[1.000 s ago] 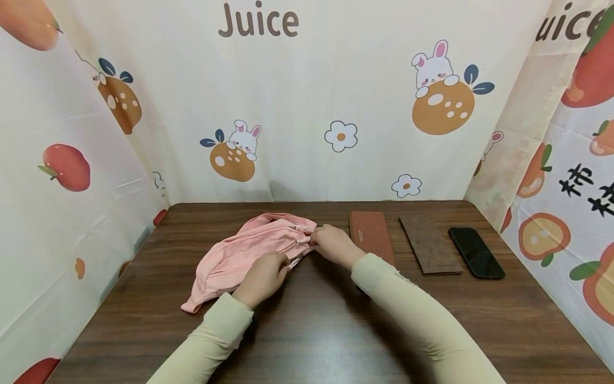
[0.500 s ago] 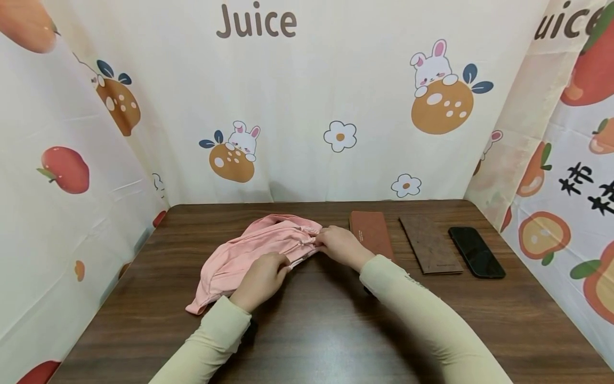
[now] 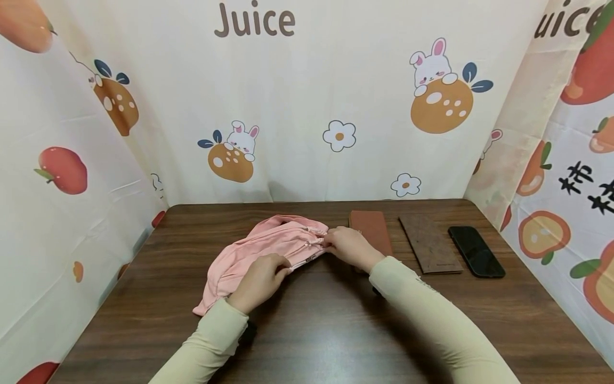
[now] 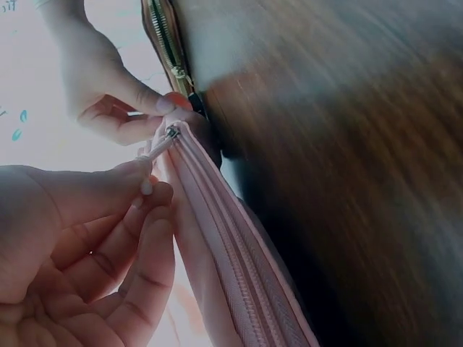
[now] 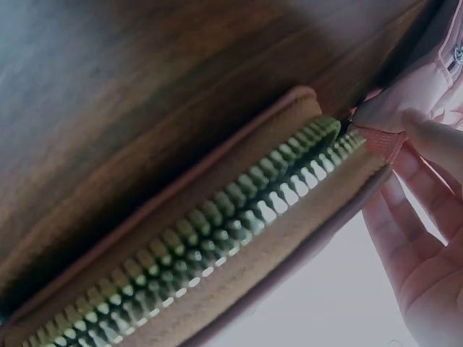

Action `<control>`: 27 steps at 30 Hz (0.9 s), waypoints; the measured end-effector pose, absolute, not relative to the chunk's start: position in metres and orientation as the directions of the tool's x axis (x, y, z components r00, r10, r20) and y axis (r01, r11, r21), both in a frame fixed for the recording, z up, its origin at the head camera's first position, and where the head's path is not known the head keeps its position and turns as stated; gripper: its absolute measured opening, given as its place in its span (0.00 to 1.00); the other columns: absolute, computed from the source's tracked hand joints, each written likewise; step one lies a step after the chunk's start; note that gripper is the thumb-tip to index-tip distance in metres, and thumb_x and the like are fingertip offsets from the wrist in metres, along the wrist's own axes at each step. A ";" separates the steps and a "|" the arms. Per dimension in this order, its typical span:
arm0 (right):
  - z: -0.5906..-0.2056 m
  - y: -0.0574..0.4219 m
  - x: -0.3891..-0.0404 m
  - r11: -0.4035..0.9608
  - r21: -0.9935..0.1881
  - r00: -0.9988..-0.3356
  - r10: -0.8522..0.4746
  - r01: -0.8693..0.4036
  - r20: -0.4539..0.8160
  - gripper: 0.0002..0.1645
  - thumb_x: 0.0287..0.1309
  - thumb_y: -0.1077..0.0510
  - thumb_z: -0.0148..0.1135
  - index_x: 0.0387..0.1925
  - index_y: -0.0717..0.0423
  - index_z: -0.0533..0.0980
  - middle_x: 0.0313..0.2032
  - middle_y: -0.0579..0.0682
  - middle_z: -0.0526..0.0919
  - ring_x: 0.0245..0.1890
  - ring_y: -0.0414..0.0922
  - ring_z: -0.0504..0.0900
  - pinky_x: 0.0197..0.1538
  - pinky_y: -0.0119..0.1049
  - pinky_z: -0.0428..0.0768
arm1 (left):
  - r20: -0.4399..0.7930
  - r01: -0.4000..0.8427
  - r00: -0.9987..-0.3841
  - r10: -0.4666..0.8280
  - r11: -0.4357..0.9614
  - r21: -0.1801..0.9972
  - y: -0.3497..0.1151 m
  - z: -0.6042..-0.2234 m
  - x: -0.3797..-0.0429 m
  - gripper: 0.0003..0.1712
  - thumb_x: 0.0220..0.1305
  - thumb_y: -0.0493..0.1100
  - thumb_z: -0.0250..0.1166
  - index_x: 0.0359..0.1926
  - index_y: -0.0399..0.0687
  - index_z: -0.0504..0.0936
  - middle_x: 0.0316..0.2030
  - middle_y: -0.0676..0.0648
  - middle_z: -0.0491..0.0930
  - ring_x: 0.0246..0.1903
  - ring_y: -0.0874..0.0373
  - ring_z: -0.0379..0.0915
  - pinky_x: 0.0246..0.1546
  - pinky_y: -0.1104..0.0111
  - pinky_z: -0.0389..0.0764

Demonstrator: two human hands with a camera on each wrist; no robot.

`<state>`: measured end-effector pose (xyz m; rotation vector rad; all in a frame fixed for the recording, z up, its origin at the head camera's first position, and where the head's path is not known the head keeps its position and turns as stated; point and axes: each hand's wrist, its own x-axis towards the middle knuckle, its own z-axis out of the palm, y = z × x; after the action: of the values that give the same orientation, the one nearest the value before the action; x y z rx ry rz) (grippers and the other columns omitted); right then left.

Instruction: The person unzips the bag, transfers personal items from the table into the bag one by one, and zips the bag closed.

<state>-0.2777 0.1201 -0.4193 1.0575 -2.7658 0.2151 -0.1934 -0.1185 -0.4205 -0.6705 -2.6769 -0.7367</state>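
A pink waist bag with several zippers lies slanted on the table, its strap end pointing toward the lower left. My left hand is at its near edge. In the left wrist view, thumb and fingertips pinch the cord pull of a zipper, whose slider sits close to the bag's right end. My right hand pinches that end, where a strip of pink webbing shows in the right wrist view. The right hand's lower fingers are partly hidden in the head view.
Beside my right hand lies a reddish-brown zip wallet, its metal teeth large in the right wrist view. Farther right are a flat brown wallet and a black phone. Printed curtains surround the wooden table.
The bag has slid a little to the right, pulled along with my right hand. My left hand has stayed almost in place at the near edge.
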 end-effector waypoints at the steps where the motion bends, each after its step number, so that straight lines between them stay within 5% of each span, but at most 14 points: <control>1: -0.419 0.121 -0.278 0.734 -0.079 -0.730 -0.648 -0.675 0.217 0.03 0.59 0.54 0.67 0.32 0.48 0.84 0.36 0.43 0.86 0.38 0.44 0.82 0.44 0.40 0.81 | 0.377 0.501 -0.854 0.359 0.761 0.412 -0.119 -0.420 -0.193 0.03 0.56 0.34 0.69 0.29 0.47 0.85 0.27 0.53 0.83 0.32 0.59 0.80 0.39 0.62 0.79; 27: -0.418 0.130 -0.277 0.725 -0.129 -0.730 -0.637 -0.676 0.248 0.02 0.55 0.58 0.70 0.29 0.48 0.83 0.32 0.43 0.84 0.35 0.42 0.82 0.40 0.38 0.80 | 0.358 0.508 -0.853 0.379 0.758 0.409 -0.140 -0.420 -0.183 0.04 0.56 0.36 0.70 0.28 0.50 0.85 0.26 0.56 0.82 0.29 0.64 0.76 0.36 0.67 0.77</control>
<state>-0.2766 0.1302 -0.4179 1.0544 -2.7422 0.3143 -0.1830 -0.1403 -0.4196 -0.6942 -2.7021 -0.7355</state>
